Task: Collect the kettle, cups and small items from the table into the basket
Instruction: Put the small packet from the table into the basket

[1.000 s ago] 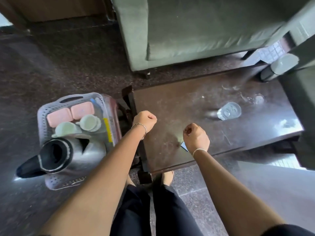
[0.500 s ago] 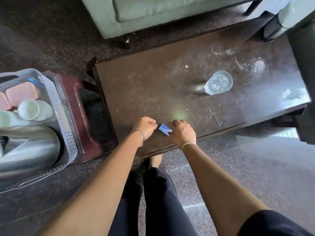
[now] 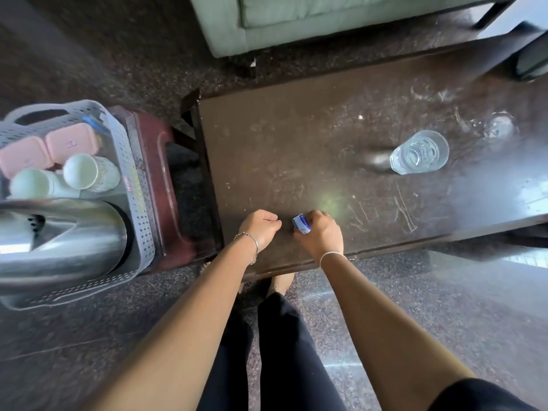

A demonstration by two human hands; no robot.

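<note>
The right hand pinches a small blue-and-white packet at the near edge of the dark surface. The left hand, just beside it at 9 o'clock, is curled in a fist with nothing visible in it. A clear glass stands well apart at 2 o'clock. At 9 o'clock the basket sits on a red stool, holding the kettle, cups and pink boxes. A green sofa lies at 12 o'clock.

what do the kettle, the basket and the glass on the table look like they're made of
Kettle: shiny metal, probably stainless steel, by its silvery skin and bright reflections. Basket: likely matte grey plastic, its walls pierced with a grid of holes. Glass: clear, glass or plastic; the table shows through it.
</note>
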